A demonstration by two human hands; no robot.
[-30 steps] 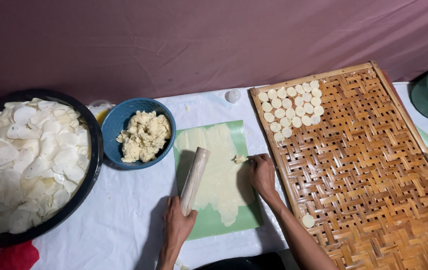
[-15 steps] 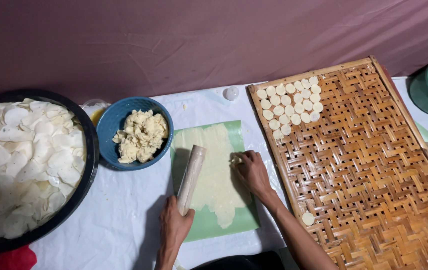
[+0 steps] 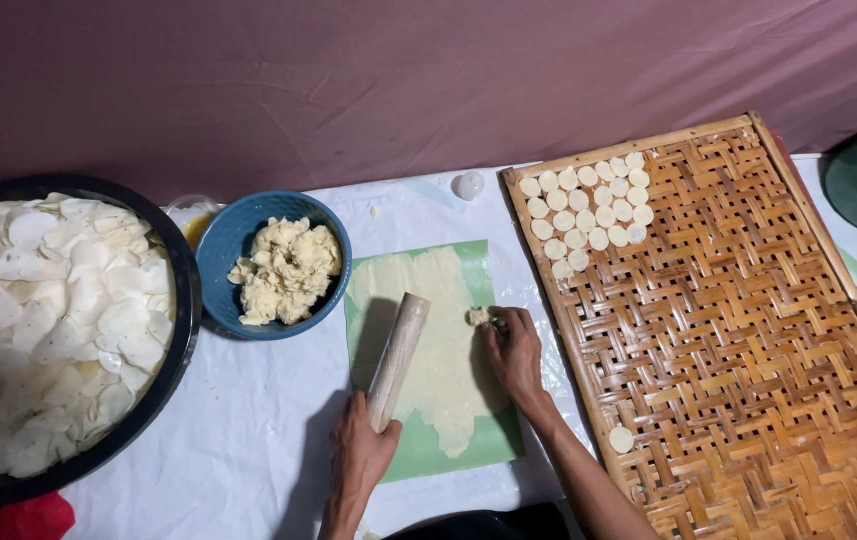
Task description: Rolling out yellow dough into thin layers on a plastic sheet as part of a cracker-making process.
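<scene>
My 2 hands work a thin sheet of dough on a green mat.

My left hand (image 3: 361, 455) is closed around the near end of the wooden rolling pin (image 3: 399, 345), which lies tilted across the rolled dough sheet (image 3: 439, 350) on the green mat (image 3: 484, 445), its far end pointing away from me. My right hand (image 3: 515, 350) rests on the sheet's right edge, fingers curled and pinching a small dough scrap (image 3: 477, 317) at their tips. Left of the pin sits a blue bowl (image 3: 224, 250) of dough lumps, and further left a black basin (image 3: 174, 330) heaped with white slices. Just right of my right hand lies a woven bamboo tray (image 3: 749, 350) with small dough rounds (image 3: 589, 210) in its far corner, all on the white-covered desk (image 3: 249, 440).
</scene>
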